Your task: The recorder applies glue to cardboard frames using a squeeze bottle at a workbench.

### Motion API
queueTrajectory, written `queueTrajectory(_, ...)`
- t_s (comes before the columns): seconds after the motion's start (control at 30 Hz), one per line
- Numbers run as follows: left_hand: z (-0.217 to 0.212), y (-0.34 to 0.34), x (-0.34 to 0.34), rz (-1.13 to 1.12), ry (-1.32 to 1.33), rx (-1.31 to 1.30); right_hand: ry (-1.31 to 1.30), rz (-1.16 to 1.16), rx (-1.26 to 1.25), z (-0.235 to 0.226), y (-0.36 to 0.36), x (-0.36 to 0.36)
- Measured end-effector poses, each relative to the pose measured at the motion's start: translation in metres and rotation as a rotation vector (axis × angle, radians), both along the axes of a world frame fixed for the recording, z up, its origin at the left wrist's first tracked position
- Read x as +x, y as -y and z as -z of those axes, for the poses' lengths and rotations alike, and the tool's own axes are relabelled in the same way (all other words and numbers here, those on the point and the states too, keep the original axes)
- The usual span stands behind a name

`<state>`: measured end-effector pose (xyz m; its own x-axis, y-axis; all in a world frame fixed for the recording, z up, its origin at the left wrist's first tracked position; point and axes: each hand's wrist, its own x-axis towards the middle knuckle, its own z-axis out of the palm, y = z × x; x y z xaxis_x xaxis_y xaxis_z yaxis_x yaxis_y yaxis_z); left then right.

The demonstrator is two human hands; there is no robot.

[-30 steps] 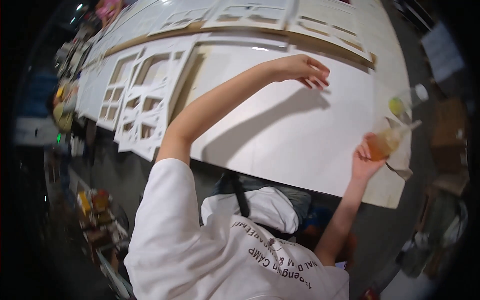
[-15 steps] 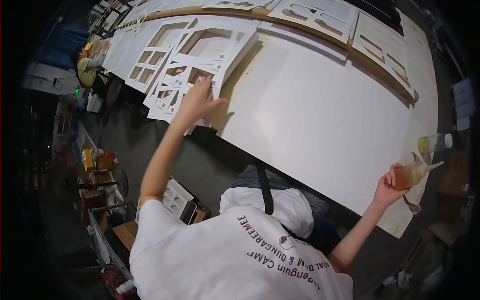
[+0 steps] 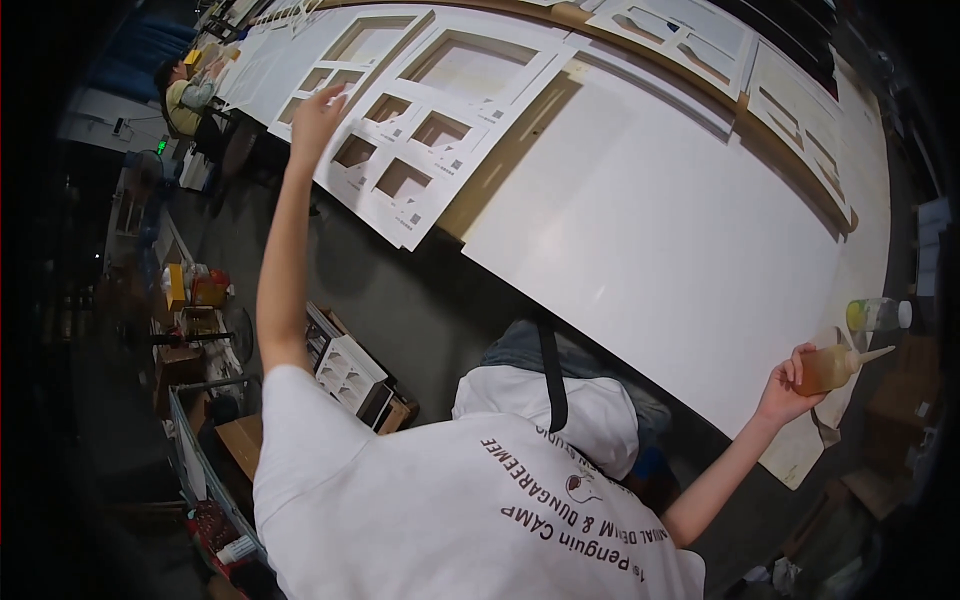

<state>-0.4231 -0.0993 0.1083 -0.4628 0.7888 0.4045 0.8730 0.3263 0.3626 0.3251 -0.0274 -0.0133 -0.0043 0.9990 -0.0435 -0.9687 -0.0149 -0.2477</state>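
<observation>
Table [image 3: 800,470]: long, running corner to corner; surface almost wholly covered, only a wooden edge strip showing near the right; far ends bent by the lens and cut off at the rim.
Large white panel [image 3: 640,230]: flat on the table, blank, widest item in view; lower right corner overlapping a pale sheet whose outline is hard to follow.
White framed panels [image 3: 440,110]: stack with square window cut-outs, lying left of the blank panel, lower corner overhanging the table edge; small labels on them too small to make out.
Further cut-out panels [image 3: 800,110]: along the far side, partly cropped by the top of the picture.
White shirt [image 3: 420,510]: back and hood of a person bent over the table, filling the lower middle; head hidden under the hood.
Left hand [image 3: 318,115]: raised on an outstretched arm over the left edge of the framed panels; grip spread, fingers loose, holding nothing; touching the panel or just above it, cannot tell.
Right hand [image 3: 790,385]: at the near right edge of the table; grip wrapped around the amber squeeze bottle [image 3: 835,367].
Amber squeeze bottle: tilted sideways, pale nozzle pointing right, body half hidden by fingers.
Clear bottle [image 3: 878,314]: yellow inside, just beyond the nozzle, lying near the rim; blurred.
Second person [image 3: 185,95]: far upper left, small, mostly dark.
Floor clutter [image 3: 200,290]: boxes and bins left of the table, dim, kinds unclear.
</observation>
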Motion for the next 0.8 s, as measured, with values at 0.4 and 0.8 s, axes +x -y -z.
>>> queueTrajectory(0.4, 0.038, 0.016, -0.074, -0.318, -0.168, -0.311, -0.007, 0.009, 0.010, 0.005, -0.001, 0.003)
queueTrajectory(0.8, -0.004, 0.025, -0.101, -0.675, -0.342, -0.116, -0.063, -0.030, 0.015, 0.010, -0.003, 0.007)
